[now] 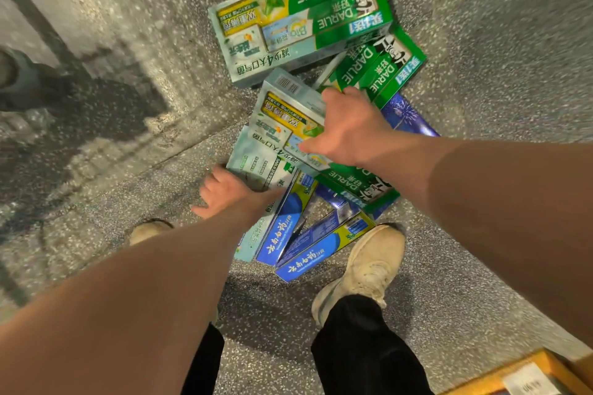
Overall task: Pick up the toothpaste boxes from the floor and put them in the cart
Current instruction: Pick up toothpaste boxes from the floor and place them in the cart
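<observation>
Several toothpaste boxes lie in a heap on the speckled floor. My right hand [345,130] grips a green Darlie box [288,119] across its width, thumb on the near edge and fingers over the far edge. My left hand [221,192] reaches under the left end of the heap, its fingers against a pale green box [256,167]. A large green Darlie box [301,16] lies flat farther away, and another green box [382,70] sits beside it. Two blue boxes [288,228] [324,250] lie near my feet. The cart is out of view.
My beige shoes [365,266] [149,229] stand either side of the heap. A dark post base and shadow [96,96] lie at the left, beside another person's shoe [19,74]. A yellow shelf edge [519,375] shows at the bottom right.
</observation>
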{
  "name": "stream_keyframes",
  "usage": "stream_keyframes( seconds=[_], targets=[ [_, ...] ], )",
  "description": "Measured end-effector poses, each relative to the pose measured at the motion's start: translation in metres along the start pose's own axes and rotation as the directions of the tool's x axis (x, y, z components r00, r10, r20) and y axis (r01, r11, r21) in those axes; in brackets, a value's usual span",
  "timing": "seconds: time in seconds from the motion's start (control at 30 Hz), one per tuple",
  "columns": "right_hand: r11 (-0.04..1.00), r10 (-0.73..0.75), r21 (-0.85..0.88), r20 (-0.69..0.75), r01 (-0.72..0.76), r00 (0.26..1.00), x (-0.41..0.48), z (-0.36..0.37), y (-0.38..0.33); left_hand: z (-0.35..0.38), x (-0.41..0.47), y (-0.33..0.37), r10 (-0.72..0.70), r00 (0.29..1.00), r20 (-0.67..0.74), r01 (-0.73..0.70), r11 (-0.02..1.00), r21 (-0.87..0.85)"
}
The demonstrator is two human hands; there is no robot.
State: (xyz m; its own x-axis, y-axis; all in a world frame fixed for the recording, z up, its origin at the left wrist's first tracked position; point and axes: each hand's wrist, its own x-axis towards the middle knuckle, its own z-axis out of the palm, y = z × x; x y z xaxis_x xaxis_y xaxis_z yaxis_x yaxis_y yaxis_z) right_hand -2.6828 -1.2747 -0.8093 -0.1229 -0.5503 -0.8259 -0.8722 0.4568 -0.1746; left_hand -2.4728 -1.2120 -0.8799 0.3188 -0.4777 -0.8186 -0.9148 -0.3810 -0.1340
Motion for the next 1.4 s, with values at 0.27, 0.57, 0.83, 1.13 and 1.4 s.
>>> stream_keyframes(
  seconds=[0.27,0.57,0.83,1.13,1.4],
  targets=[
    [0.990,0.032,0.141,-0.069,-0.022,0.997,0.008,0.003,-0.010,0.000,-0.001,-0.004,-0.018,1.000,-0.022,0.015,0.989,-0.148],
    [0.958,0.169,0.240,-0.045,-0.154,0.985,-0.016,0.001,-0.028,-0.066,-0.003,-0.022,-0.033,0.988,0.148,0.091,0.909,-0.406],
    [0.961,0.032,0.272,0.039,-0.042,0.999,-0.048,0.036,-0.083,-0.098,-0.009,0.007,0.020,0.995,0.101,0.032,0.873,-0.487],
    [0.988,0.126,-0.082,-0.050,-0.129,0.991,-0.030,0.083,-0.102,-0.093,-0.023,-0.001,0.163,0.981,0.101,-0.088,0.851,-0.518],
    [0.607,0.366,0.730,0.095,-0.315,0.926,-0.025,0.059,-0.097,-0.083,-0.033,-0.021,0.239,0.966,0.094,-0.167,0.861,-0.480]
  ],
)
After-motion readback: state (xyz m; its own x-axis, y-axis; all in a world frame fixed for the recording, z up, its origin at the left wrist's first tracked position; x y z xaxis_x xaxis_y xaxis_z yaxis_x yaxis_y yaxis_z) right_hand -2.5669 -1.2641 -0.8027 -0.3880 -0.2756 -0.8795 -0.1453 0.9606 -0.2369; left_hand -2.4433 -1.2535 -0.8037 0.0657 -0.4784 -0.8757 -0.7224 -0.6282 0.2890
